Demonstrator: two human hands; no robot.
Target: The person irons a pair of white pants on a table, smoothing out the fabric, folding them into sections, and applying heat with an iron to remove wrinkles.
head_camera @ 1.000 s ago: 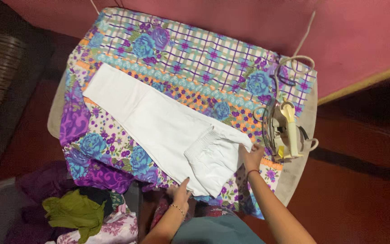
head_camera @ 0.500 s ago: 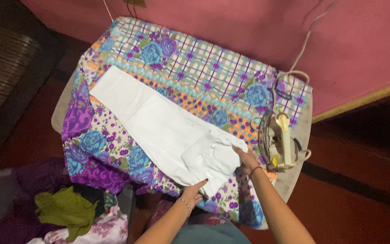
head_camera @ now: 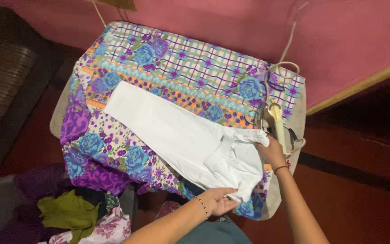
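Both hands are gripping the white trousers' waistband end: left hand at the near corner, right hand at the far one. The white trousers are lying diagonally across the floral-covered counter. Risk: the right hand is working just beside the upright iron, so it could get knocked over or touched if hot.

left wrist: thin beaded bracelet | right wrist: red thread band | arms: sleeveless
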